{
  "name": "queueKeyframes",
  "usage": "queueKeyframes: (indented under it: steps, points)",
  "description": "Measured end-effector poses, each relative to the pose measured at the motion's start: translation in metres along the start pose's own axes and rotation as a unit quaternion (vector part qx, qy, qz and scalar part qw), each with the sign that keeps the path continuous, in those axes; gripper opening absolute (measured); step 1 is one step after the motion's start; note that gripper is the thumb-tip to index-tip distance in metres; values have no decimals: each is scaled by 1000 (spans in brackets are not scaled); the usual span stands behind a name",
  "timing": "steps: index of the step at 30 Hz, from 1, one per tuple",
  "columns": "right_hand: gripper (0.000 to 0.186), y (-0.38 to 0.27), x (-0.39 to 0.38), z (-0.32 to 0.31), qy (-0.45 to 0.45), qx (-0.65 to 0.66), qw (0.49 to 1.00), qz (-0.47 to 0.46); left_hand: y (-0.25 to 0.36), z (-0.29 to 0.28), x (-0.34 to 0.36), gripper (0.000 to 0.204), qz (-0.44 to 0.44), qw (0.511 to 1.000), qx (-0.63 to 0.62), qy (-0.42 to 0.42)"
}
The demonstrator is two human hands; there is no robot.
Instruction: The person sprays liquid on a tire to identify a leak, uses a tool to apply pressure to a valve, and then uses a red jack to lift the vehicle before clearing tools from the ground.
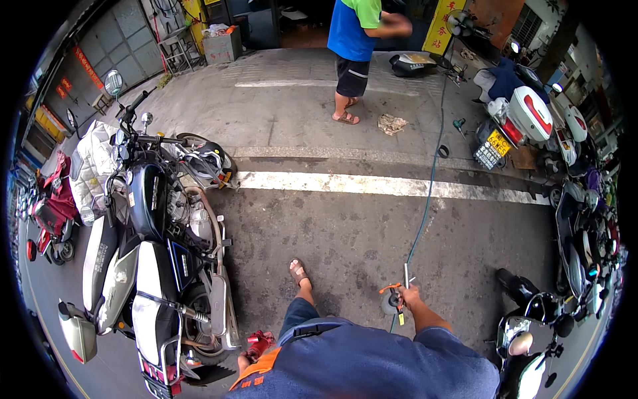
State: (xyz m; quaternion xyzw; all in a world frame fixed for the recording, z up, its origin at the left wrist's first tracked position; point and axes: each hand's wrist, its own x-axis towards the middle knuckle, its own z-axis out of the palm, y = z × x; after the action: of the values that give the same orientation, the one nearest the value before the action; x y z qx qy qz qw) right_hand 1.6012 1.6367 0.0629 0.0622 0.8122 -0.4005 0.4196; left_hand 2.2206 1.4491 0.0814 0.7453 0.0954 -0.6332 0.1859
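My right hand (410,295) is closed around a tool with a silver tube (406,274) pointing up, an orange lever (390,288) and a pale rounded body (389,305). A blue-green hose (429,199) runs from near this tool up across the ground. My left hand (244,362) is low beside my hip, partly hidden by my clothing. Right at its fingers is a glossy red object (259,345), whose kind I cannot make out; the hand appears closed on it. A black and silver motorcycle (149,206) stands close on my left.
Another person (353,40) in a blue and green shirt stands ahead. A crumpled rag (391,124) and a power drill (459,125) lie on the ground. A scooter with a white top box (530,113) stands at the far right; more scooters (531,326) line the right side.
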Motion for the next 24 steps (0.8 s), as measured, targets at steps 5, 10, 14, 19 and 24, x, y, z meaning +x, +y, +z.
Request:
queueKeyframes:
  steps: [5, 10, 14, 19, 24]
  points:
    - [14, -60, 19, 6, 73, 113, 990, 40, 106, 151, 28, 31, 124, 984, 115, -47]
    - [11, -129, 42, 33, 132, 151, 977, 67, 230, 296, 31, 27, 93, 981, 166, -22]
    - [14, -148, 152, 71, 107, 253, 959, 61, 322, 414, 6, 26, 117, 972, 195, -51]
    - [15, -321, 248, 159, 86, 115, 986, 89, 387, 517, 28, 29, 101, 986, 129, -32]
    - [17, -504, 363, 207, -12, 100, 990, 100, 443, 633, 34, 33, 114, 988, 97, -31]
